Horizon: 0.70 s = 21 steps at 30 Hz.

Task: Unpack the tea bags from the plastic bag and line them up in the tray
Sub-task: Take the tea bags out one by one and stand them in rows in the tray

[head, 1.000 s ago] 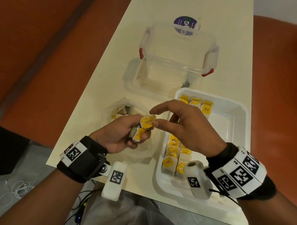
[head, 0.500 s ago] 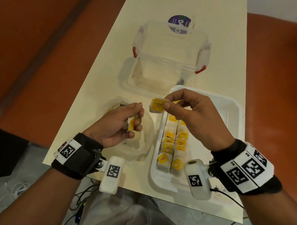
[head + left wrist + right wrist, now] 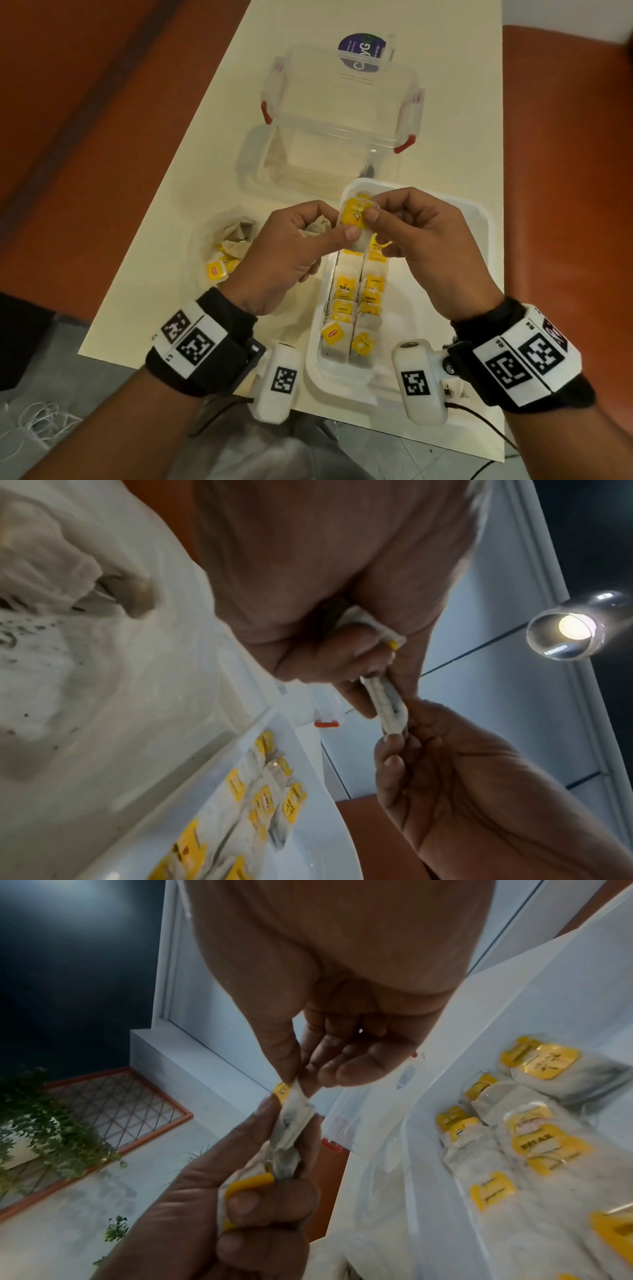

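Head view, worktop: my pale worktop carried everything, largest first.
Clear box: a lidded clear box with red clips stood beyond the tray, untouched.
Tray: the white tray lay under my right forearm, with two rows of tea bags already lined up along its left side.
Plastic bag: the plastic bag sat crumpled just left of the tray, a few bags left inside.
Left hand: my left hand pinched the lower edge of the held tea bag with the thumb, and its curled fingers clutched at least one more.
Right hand: my right hand pinched the same bag's upper end, above the tray's far end.
Risk: I judged that both hands pulling one thin paper bag could tear it or snap its tag string, and that the spares in my left palm could slip out onto the worktop.
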Tool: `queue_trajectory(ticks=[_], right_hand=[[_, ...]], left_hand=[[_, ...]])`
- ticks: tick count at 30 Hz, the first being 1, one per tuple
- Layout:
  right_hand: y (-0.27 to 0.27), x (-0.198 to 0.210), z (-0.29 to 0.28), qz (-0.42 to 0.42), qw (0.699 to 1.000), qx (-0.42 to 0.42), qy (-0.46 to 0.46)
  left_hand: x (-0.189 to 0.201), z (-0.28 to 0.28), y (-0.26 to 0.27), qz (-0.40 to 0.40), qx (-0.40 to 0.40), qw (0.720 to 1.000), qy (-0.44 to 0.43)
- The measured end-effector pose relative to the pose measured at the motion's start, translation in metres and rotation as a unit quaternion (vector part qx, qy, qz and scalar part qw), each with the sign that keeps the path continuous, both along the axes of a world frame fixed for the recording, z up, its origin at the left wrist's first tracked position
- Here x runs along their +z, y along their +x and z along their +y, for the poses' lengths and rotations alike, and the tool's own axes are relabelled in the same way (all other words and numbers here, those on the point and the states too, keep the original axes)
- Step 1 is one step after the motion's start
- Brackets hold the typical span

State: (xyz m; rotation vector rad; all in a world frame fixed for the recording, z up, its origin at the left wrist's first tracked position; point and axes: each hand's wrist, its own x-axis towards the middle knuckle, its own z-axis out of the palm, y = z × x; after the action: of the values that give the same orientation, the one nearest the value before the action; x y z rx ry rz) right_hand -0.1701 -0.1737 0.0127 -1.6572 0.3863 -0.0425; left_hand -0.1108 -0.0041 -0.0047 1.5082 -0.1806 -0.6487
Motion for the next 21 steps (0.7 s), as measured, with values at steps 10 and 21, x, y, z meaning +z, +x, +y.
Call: queue_trajectory(ticks=[10, 21], right_hand=[[-0.035, -0.022, -0.024, 0.077, 0.993, -0.049, 0.071], [-0.033, -0.067, -0.076, 0.172, 0.978, -0.08, -0.083]], left_hand=[[-0.012, -0.029, -0.023, -0.011, -0.011, 0.998, 0.054], [-0.017, -0.02, -0.035, 0.028, -0.032, 0.994, 0.103]])
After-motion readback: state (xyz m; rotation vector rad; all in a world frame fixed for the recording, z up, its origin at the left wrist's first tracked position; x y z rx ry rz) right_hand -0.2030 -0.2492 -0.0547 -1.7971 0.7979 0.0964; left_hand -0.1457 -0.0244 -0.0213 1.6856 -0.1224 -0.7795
